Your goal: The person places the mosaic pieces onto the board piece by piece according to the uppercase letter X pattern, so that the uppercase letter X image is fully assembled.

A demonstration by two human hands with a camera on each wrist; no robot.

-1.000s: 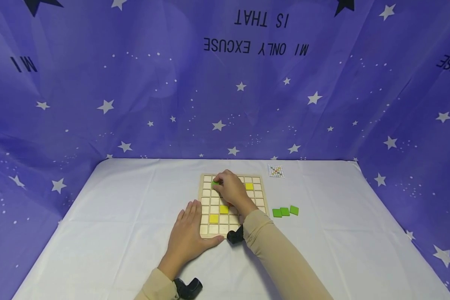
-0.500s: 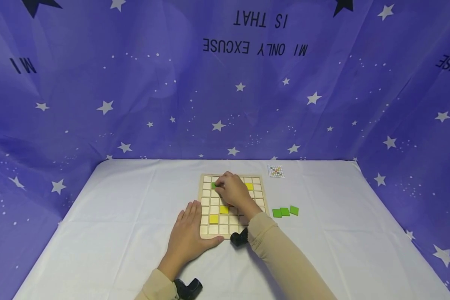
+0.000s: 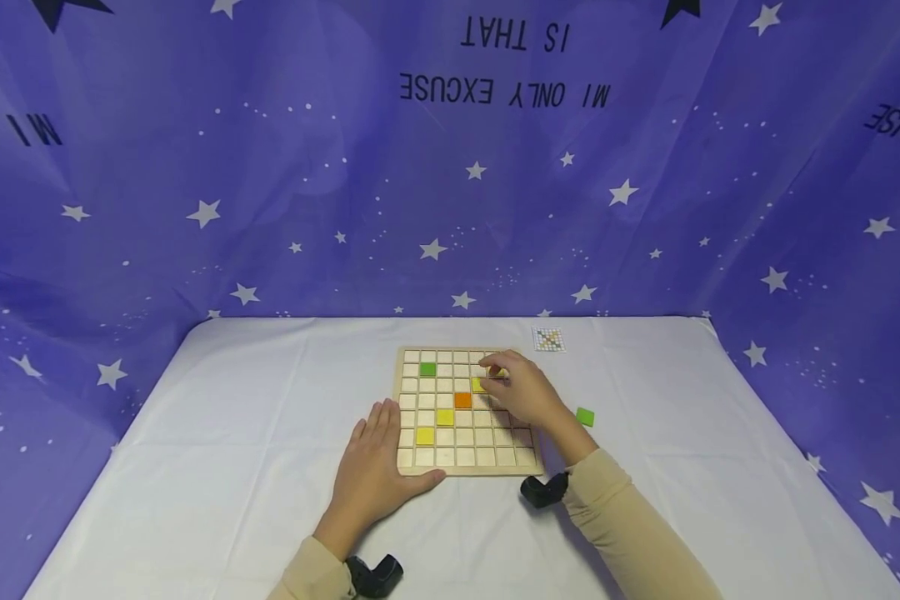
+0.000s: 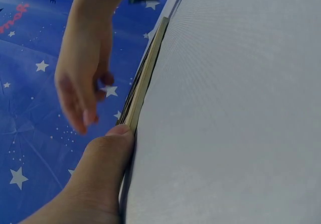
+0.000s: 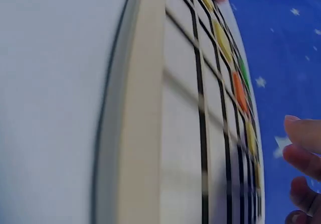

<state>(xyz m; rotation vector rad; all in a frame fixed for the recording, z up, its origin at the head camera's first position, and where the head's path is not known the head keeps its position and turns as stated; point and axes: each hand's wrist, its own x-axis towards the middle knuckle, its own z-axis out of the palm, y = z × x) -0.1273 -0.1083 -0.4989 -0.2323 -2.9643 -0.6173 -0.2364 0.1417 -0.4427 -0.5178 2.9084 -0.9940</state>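
While the left hand [image 3: 372, 454], fingers straight, steadies the board [image 3: 487, 471] from its left, the right hand [image 3: 525, 390] — grip slack, seemingly empty, though partly hidden — hovers above; best pinch the loose tile [image 3: 585, 417], right of the board, by its edges.

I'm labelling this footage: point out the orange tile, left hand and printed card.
Orange tile [image 3: 462, 401], head view: top face.
Left hand [image 3: 371, 460], head view: its back.
Printed card [image 3: 549, 339], head view: gridded middle.

Left grip [image 3: 369, 458] straight-fingered, thumb splayed sideways; right grip [image 3: 523, 388] aloft, fingers loosely bent.
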